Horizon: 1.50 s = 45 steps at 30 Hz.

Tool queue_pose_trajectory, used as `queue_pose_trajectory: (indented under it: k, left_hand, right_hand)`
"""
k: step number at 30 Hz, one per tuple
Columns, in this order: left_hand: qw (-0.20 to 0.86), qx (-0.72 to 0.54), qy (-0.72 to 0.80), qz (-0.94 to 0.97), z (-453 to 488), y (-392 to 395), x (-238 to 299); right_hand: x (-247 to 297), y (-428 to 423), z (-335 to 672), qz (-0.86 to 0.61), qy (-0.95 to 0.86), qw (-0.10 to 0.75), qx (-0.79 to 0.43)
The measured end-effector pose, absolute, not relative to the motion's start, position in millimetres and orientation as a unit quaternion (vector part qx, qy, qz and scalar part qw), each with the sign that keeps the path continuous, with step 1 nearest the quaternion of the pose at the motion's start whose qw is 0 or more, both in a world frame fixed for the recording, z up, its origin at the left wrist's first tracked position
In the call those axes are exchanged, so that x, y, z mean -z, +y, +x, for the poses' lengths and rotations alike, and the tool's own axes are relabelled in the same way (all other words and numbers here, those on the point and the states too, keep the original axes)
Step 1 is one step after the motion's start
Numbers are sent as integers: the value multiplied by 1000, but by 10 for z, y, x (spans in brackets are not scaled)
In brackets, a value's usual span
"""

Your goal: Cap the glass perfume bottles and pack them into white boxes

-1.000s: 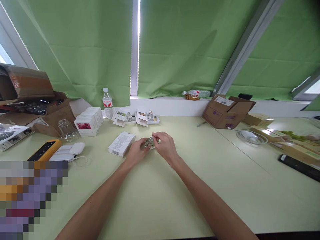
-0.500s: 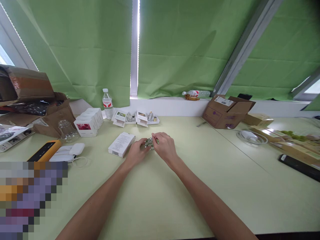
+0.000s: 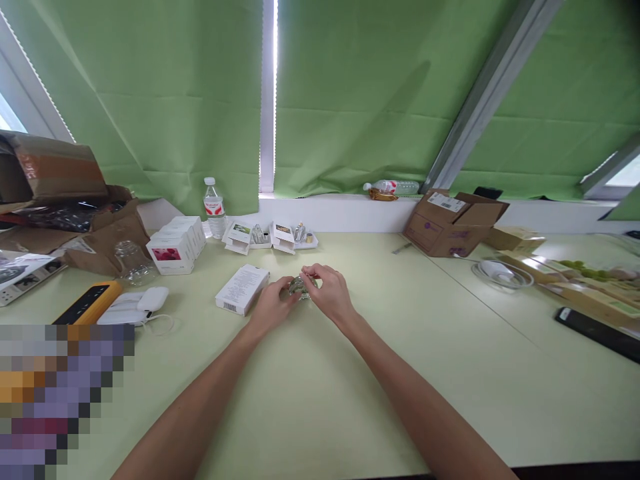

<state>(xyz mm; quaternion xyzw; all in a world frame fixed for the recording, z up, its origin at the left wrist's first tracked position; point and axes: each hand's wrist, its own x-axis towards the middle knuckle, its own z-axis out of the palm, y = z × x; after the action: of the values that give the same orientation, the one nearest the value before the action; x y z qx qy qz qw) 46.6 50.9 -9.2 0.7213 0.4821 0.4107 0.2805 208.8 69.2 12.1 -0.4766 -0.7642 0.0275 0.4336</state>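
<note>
Both hands [image 3: 329,291] hold a glassy container [image 3: 296,287], contents unclear.

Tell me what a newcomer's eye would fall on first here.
Probably the big green blinds filling the upper part of the view. Next, at mid-table, the left hand and right hand meeting at a small shiny object, with a white box lying just left of them. Then the brown carton at the back right.
</note>
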Motion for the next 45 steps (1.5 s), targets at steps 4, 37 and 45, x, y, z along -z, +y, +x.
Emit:
queue_pose_trajectory:
  k: [4, 37, 45]
  left_hand:
    - [277, -412, 487, 719, 466, 501, 92]
    - [282, -415, 480, 719, 476, 480, 49]
    - [283, -420, 479, 717, 474, 481, 53]
  right_hand:
    - [-93, 706, 2071, -486, -753, 443, -32]
    - [-97, 647, 2054, -471, -756, 446, -91]
    - [-86, 687, 2045, -450, -745, 492, -28]
